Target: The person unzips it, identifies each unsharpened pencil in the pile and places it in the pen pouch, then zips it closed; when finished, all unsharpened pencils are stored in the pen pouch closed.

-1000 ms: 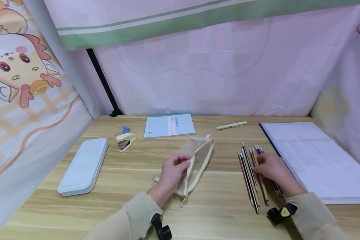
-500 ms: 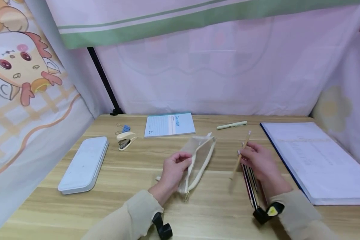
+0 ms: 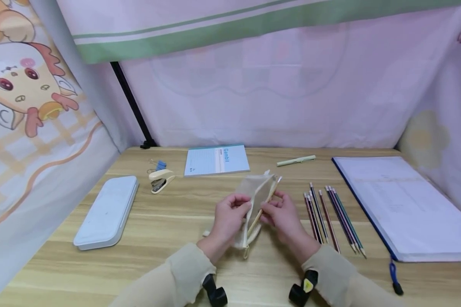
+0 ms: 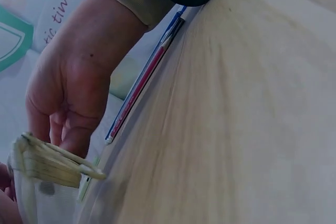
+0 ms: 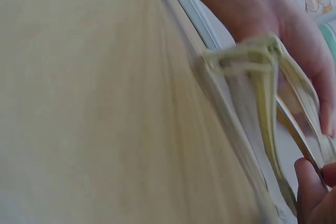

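Observation:
My left hand [image 3: 227, 217] pinches one edge of the pale zip pencil pouch [image 3: 249, 184] between thumb and fingers. Its mouth gapes, with the zip pull [image 3: 246, 251] at the near end. On the other side, my right hand [image 3: 286, 216] pinches a plain wood-coloured pencil [image 3: 275, 184], slanted along the opening. From the right wrist, this pencil [image 5: 294, 128] runs between the two zip edges of the pouch [image 5: 266, 124]; its lower end is hidden. Several striped pencils [image 3: 345, 221] and a reddish pencil [image 3: 326, 213] lie on the table right of my right hand.
A white case [image 3: 106, 213] lies at left, near a cream stapler [image 3: 162, 180] and blue binder clip [image 3: 161, 165]. Toward the back are a Gambit notebook [image 3: 217, 160] and pale green pen [image 3: 296, 160]. A folder of papers [image 3: 403, 209] covers the right side of the wooden table [image 3: 157, 234].
My right hand has picked the wood-coloured pencil from the group and carried it left to the pouch's mouth. My left hand keeps its hold on the pouch, shifted slightly right.

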`<action>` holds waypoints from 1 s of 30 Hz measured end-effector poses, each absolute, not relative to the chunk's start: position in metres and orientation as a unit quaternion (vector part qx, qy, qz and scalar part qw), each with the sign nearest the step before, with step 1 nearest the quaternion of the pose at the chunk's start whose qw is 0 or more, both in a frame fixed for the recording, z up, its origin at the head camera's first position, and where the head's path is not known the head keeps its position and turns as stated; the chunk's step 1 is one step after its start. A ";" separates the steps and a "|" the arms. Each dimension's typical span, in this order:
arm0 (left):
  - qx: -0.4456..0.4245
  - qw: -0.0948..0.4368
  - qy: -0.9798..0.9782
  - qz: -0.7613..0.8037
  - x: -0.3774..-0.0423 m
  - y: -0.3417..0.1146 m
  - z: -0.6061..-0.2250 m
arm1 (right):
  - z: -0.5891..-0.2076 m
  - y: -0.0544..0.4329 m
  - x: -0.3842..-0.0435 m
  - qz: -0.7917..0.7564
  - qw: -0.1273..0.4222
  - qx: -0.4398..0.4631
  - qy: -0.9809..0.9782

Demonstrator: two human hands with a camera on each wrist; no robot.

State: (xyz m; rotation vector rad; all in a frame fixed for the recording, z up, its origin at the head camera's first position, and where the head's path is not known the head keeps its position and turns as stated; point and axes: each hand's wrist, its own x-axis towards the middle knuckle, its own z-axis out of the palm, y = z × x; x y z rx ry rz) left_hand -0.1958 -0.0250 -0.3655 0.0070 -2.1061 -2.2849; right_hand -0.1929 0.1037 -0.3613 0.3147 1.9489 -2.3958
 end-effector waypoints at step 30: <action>0.007 0.019 -0.665 -0.747 -0.196 -0.026 -0.366 | -0.355 0.180 -0.184 -0.651 0.040 0.042 0.757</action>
